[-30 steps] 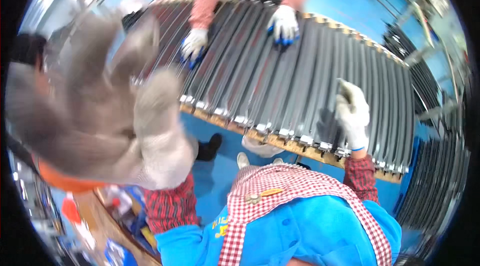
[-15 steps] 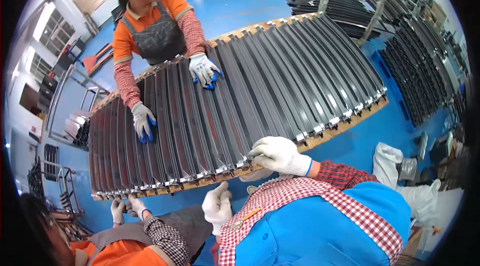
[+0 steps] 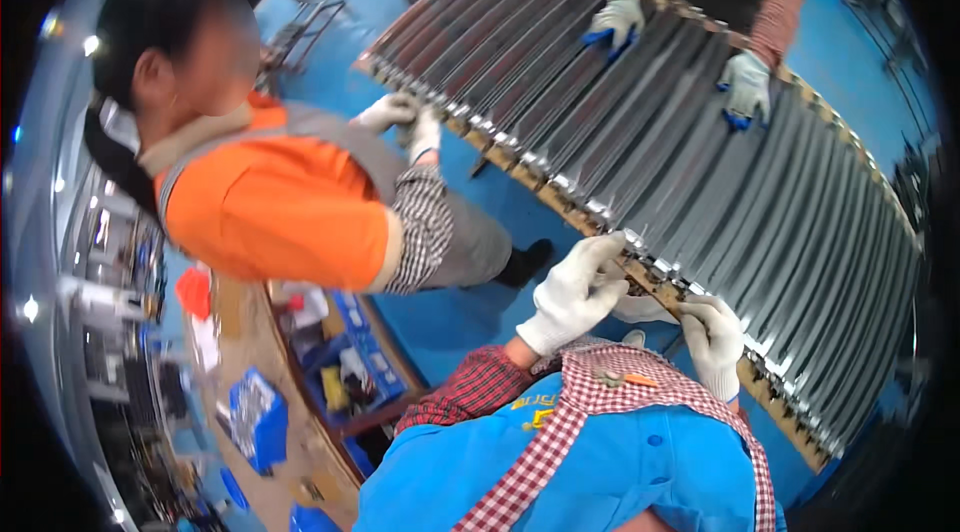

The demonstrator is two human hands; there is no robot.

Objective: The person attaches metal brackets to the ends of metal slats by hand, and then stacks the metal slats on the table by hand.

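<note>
Long dark metal strips (image 3: 690, 147) lie side by side on a wooden-edged table, with small silvery fittings (image 3: 600, 207) along their near ends. My left hand (image 3: 575, 297), in a white glove, is closed at the fingertips against this near edge; what it pinches, if anything, is too small to make out. Farther right, my gloved right hand (image 3: 712, 337) is curled at the same edge, its fingertips by the fittings, and its contents are hidden. A small tool with an orange handle (image 3: 640, 380) sits at the chest of my checked apron.
At left stands a co-worker in orange (image 3: 280, 202), gloved hands at the table edge. Across the table, another person's gloved hands (image 3: 617, 24) rest on the strips. Behind the left co-worker is a workbench (image 3: 300, 432) with blue bins (image 3: 257, 417).
The view has swung left, bringing the left co-worker and the workbench in. My left hand has come up to the table edge. My right hand stays along that edge, lower in the picture.
</note>
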